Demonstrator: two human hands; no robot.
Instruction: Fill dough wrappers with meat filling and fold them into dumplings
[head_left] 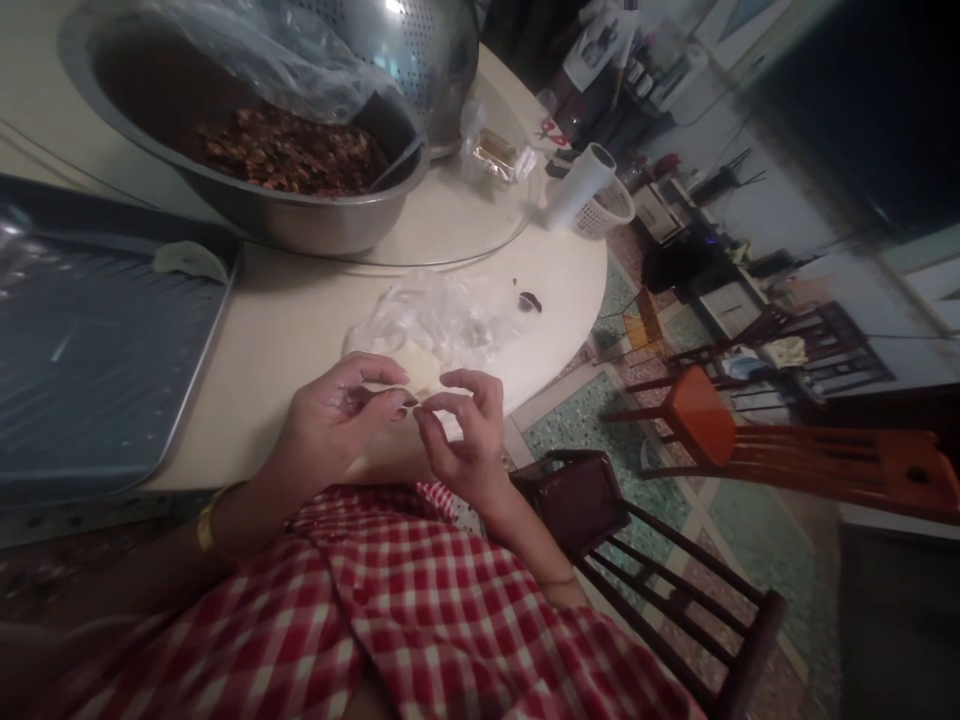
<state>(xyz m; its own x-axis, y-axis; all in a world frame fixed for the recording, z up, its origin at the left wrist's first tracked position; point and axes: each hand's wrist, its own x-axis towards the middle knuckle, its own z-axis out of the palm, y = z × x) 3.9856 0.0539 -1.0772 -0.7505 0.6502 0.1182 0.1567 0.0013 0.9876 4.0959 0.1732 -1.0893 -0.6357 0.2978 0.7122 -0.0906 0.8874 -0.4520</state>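
Fingers (386, 398) of left hand (330, 428) and right hand (471, 435) pinch a dough wrapper (421, 372); bowl (300, 228) holds dark filling (292, 155), tray (90, 350) one dumpling (190, 260).

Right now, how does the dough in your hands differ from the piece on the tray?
The held dough is pinched between left hand and right hand over the table edge, mostly hidden. The tray piece lies untouched, in full view, in a corner of the tray. Both are pale dough.
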